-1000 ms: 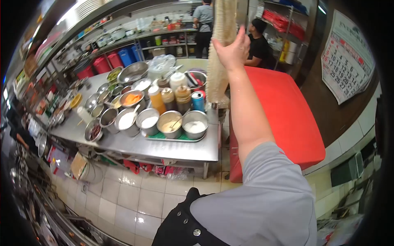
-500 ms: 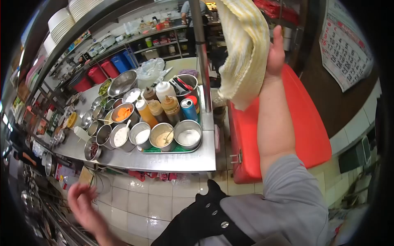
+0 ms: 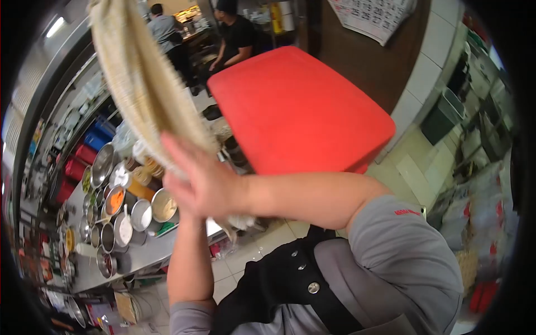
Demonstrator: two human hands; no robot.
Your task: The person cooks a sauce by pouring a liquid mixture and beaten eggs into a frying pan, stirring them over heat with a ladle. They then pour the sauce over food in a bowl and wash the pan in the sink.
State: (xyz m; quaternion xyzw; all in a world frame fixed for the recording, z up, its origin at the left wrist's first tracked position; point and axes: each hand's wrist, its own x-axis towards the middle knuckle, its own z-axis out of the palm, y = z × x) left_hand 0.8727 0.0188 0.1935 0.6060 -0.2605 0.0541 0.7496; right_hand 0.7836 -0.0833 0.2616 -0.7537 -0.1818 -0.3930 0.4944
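A long cream-coloured cloth (image 3: 134, 72) hangs from the top left and slants down to my hands. My right hand (image 3: 209, 181) lies against its lower part, blurred, with fingers spread up and to the left. My left hand (image 3: 190, 206) meets it from below; its fingers are hidden behind my right hand. The cloth's fringed lower end shows beyond my wrists. Just right of the cloth stands a large red cooler (image 3: 301, 111).
Left of my hands, a steel table (image 3: 151, 248) holds metal bowls, sauce bottles and a bowl of orange pieces (image 3: 115, 201). Two people (image 3: 237, 42) are at the back. A calendar (image 3: 371, 17) hangs on the wall; a dark green bin (image 3: 441, 117) stands at right.
The view has turned right, so the table sits further left. My left hand has come up from the lower left to my right hand. The cloth now slants across the upper left.
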